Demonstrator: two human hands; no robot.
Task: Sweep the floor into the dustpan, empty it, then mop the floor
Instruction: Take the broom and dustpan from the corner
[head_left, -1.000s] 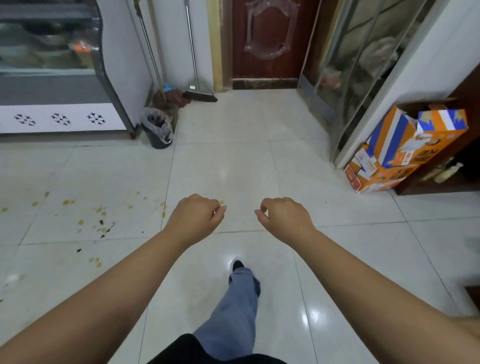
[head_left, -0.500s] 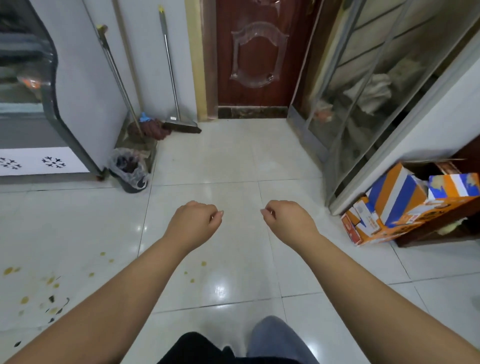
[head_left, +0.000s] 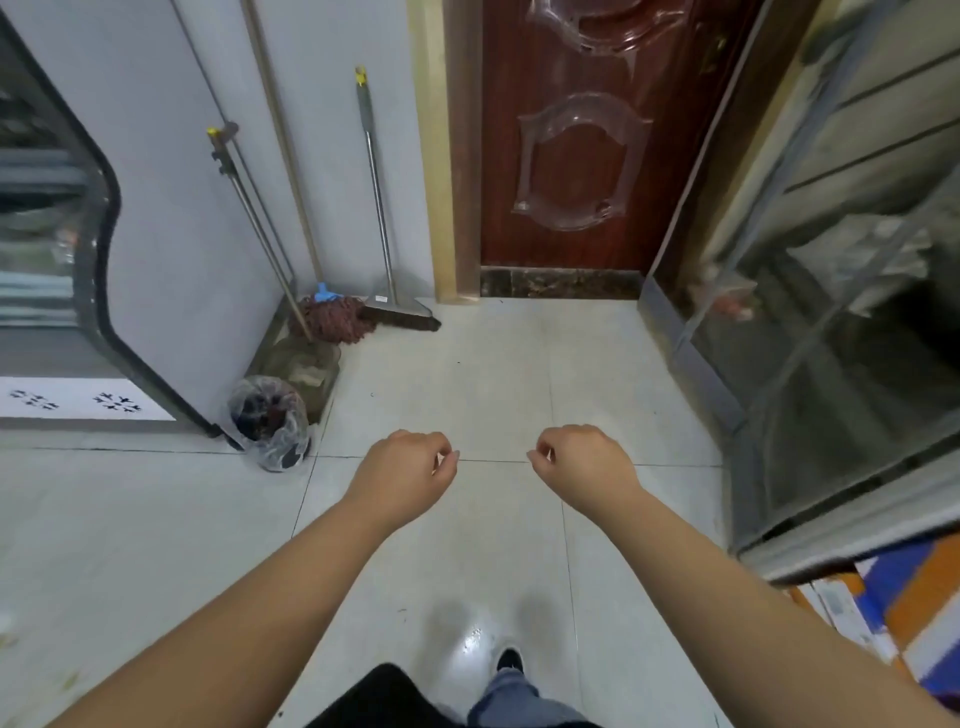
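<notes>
Floor: pale glossy tiles (head_left: 493, 374) with dark grout lines, running up to a dark red door (head_left: 566, 156) with a yellow frame.
Left hand: left hand (head_left: 400, 475) held out over the tiles, fingers curled into a loose fist, holding nothing.
Right hand: right hand (head_left: 584, 467) held level with the left, well apart from it, fingers curled in the same way, holding nothing.
Broom: broom (head_left: 397, 312) standing in the far corner, metal handle leaning on the grey wall, bristle head on the tiles just left of the door frame.
Mop: mop (head_left: 332, 317) just beside the broom, reddish strands heaped on the floor, blue collar, wooden pole against the wall.
Dustpan: long-handled dustpan (head_left: 304, 366) in front of the mop, touching the wall.
Bin: small bin (head_left: 267, 421) lined with a clear bag, just beside the dustpan.
Writing: an orange and blue carton (head_left: 883, 613) at lower right carries print too blurred to read.
Right side: glass-fronted cabinet (head_left: 831, 338).
</notes>
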